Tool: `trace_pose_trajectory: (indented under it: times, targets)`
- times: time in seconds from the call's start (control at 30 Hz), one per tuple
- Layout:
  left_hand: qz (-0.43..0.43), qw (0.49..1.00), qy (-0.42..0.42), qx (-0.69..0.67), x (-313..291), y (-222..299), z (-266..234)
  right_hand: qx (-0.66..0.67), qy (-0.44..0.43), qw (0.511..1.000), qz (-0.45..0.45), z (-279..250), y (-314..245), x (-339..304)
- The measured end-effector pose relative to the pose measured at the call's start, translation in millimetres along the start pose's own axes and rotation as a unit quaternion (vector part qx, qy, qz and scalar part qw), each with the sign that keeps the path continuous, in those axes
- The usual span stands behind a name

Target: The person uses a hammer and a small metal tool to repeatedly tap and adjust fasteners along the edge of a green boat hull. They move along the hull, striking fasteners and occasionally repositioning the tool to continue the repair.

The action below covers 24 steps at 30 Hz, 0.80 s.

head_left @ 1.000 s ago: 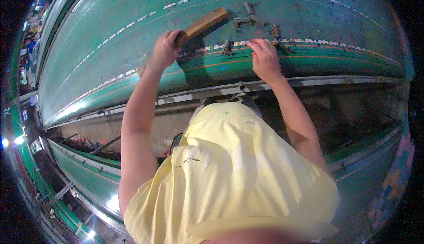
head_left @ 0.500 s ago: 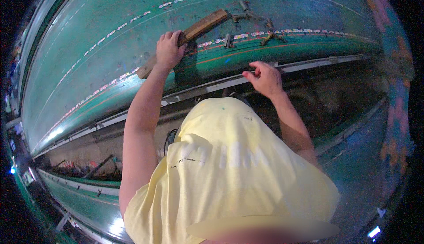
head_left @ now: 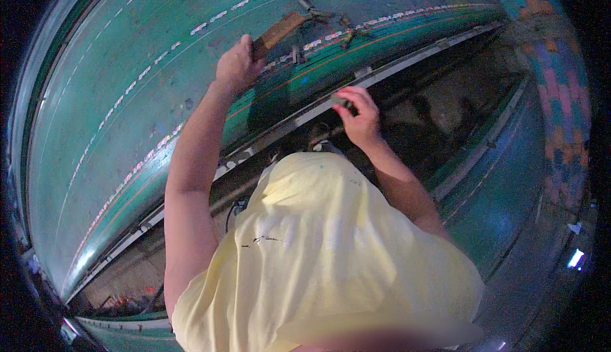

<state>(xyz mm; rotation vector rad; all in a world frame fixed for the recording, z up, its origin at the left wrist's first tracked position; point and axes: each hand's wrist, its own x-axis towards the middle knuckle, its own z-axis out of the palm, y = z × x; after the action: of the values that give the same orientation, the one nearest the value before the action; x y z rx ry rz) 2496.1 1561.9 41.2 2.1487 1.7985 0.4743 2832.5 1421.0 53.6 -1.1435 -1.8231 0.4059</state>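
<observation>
My left hand (head_left: pixel 238 67) is wrapped round a brown wooden bar (head_left: pixel 280 32) on the green table top, its far end angled up and to the right. The near part of the bar is hidden by the hand. My right hand (head_left: pixel 361 115) is closed in a pinch above the table's metal edge rail (head_left: pixel 305 119). Between its thumb and fingers shows a small greyish piece (head_left: pixel 340 101), too blurred to name. Beyond the bar's far end lie metal fittings (head_left: pixel 313 12), and a small grey block (head_left: pixel 297 55) stands just right of the bar.
A long green table (head_left: pixel 159 91) with rows of small white marks curves across the view. A brownish metal fitting (head_left: pixel 348 34) lies farther right. Behind the rail runs a dark gap, with a second green table (head_left: pixel 490 180) and coloured paving (head_left: pixel 560 116) at the right.
The view has turned, so the table and rail slant more. My right hand has drawn back to the left, and a small greyish piece now shows in its fingers. My left hand stays on the bar.
</observation>
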Motion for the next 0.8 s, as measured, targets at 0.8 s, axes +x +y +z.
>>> trace_pose_trajectory:
  times: [0.8]
  targets:
    - [-0.004, 0.984, -0.176, 0.004, -72, 154, 51, 0.044, -0.036, 0.992, 0.112, -89, 123, 34]
